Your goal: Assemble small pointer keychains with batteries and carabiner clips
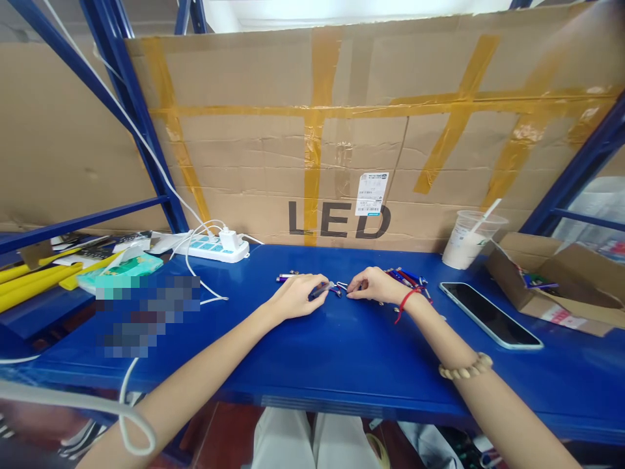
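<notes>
Both my hands rest on the blue bench top [342, 352], fingertips almost meeting at its middle. My left hand [297, 296] is closed around a small dark pen-like item [321, 290] with a metal tip. My right hand [374, 285] pinches a small metal clip or ring [342, 287] beside that tip. A pile of several small blue and red pen-like items [409, 278] lies just behind my right wrist, which wears a red string. One purple piece [287, 277] lies behind my left hand.
A smartphone [489, 314] lies face up at the right, beside an open cardboard box [547, 286]. A plastic cup with a straw [469, 239] stands behind. A white power strip [215, 246] with cables sits at back left, near yellow items [34, 277]. A taped cardboard sheet marked LED [342, 130] closes the back.
</notes>
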`<state>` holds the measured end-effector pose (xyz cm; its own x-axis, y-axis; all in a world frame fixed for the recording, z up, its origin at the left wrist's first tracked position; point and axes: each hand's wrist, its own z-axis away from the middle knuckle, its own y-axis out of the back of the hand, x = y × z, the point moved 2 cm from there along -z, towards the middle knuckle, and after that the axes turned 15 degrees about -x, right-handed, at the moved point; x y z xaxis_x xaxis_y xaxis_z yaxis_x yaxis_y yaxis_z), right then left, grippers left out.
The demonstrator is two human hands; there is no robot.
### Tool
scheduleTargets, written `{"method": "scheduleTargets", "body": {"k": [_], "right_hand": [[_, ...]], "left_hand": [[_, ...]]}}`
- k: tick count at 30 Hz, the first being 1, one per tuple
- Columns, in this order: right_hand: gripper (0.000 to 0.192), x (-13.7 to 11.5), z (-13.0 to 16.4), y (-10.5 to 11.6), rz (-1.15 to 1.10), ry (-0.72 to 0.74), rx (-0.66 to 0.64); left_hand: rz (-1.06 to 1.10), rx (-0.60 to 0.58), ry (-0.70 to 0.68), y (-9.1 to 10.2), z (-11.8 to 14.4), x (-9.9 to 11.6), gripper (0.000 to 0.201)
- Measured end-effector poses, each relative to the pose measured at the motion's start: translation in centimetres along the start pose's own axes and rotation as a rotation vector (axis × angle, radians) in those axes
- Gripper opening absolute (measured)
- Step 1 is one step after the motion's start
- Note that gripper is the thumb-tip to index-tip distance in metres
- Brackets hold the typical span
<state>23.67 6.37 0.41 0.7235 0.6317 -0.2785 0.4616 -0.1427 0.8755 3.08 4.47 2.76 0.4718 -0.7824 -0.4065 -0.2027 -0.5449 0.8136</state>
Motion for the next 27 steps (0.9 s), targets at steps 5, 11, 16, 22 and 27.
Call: {"method": "scheduleTargets", "body": {"k": [5,11,16,22,27], "right_hand": [[0.020,-1.1,-0.7,-0.8,0.195,-0.014,0.147],[0.023,-3.4,-0.3,-0.7,0.139,0.104,0.328],[0.026,-5.7,0.4,-0.8,-0.106,0.237,0.475],[0.027,-6.1,0.8,-1.0,-0.019,0.212,0.546],[0.025,-5.7,0.7,-0.9,-0.017,0.237,0.539]], "left_hand": [[-0.005,-0.032,0.043,-0.1,0.1,-0.4,0.019],[0.002,-0.024,0.077,-0.3,0.1,-1.0,0.018],[0.046,-0.018,0.087,-0.3,0.1,-0.9,0.016],[0.088,-0.012,0.106,0.0,0.1,-0.7,0.020],[0.103,0.011,0.117,0.1,0.2,-0.8,0.022]]}}
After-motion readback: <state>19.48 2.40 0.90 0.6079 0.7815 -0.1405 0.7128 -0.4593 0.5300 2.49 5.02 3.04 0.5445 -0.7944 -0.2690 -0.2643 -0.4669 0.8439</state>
